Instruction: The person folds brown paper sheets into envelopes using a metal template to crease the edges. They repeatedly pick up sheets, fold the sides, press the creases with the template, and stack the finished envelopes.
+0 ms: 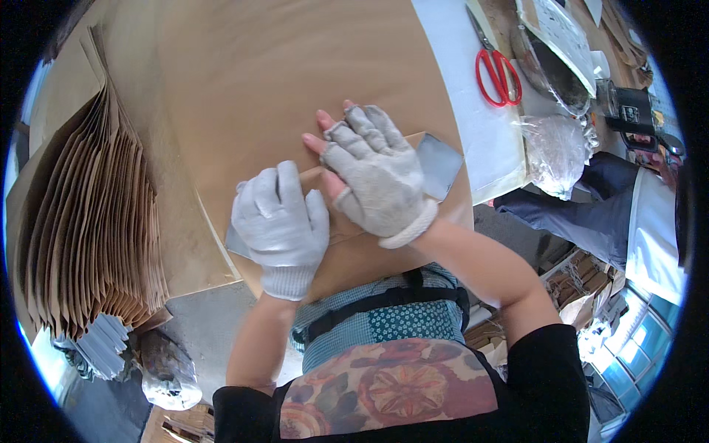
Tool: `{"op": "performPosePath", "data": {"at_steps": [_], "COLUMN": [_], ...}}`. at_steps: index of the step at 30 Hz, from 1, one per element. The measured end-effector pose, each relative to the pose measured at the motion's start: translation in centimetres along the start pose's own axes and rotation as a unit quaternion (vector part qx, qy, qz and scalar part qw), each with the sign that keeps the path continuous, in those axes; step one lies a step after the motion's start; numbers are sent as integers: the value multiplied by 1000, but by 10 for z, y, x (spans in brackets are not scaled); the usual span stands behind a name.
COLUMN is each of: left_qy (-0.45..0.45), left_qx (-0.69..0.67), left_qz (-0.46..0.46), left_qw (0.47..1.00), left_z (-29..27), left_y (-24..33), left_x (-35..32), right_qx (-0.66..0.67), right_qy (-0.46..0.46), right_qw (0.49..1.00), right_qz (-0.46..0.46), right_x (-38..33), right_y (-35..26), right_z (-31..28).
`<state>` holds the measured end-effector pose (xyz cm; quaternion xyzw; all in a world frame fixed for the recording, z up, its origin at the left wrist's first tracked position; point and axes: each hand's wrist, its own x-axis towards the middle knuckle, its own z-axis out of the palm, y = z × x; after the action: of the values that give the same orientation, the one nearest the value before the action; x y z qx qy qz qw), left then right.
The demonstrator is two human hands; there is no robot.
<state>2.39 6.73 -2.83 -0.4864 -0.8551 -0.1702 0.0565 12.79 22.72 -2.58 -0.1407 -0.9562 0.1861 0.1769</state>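
Note:
A large brown paper sheet [295,66] covers the table in front of me. Its near edge is folded over a flat grey plate [441,166], whose corner shows at the right end of the fold; a grey bit also peeks out by my left wrist. My left hand [279,221], in a white glove, lies on the fold with its fingers stretched out. Just right of it, my right hand [378,168] rests flat on the paper with fingers apart, its off-white glove leaving the fingertips bare. Most of the plate is hidden under the paper and my hands.
A thick stack of folded brown paper [96,221] stands at the left. Red-handled scissors [498,77] lie on white paper at the right, near a clear plastic bag [552,151] and a black mug [631,111]. Another person's dark trousers [576,214] show beyond the table's right edge.

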Motion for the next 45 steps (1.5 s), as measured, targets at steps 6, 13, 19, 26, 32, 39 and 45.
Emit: {"op": "performPosePath", "data": {"at_steps": [6, 13, 19, 26, 32, 39, 45], "left_qy": [17, 35, 102, -74, 320, 425, 387], "left_qx": [-62, -245, -691, -595, -163, -264, -75], "left_qz": [20, -196, -550, -488, -53, -295, -404], "left_qw": [998, 949, 458, 634, 932, 814, 825], "left_z": [-10, -47, -89, -75, -210, -371, -339], "left_y": [-1, -87, -45, -62, -97, -223, -419], "left_x": [7, -57, -106, -35, 50, 100, 13], "right_qx": [5, -62, 42, 216, 478, 388, 220], "right_qy": [17, 10, -119, -41, 63, 136, 71], "right_qw": [999, 993, 985, 954, 838, 879, 948], "right_qz": [-43, -100, 116, 204, 255, 242, 219], "right_x": [-3, -27, -55, -72, -7, 33, -13], "right_y": [6, 98, 73, 105, 181, 170, 126], "right_z": [-5, -66, -102, -65, -83, -99, -99]}}
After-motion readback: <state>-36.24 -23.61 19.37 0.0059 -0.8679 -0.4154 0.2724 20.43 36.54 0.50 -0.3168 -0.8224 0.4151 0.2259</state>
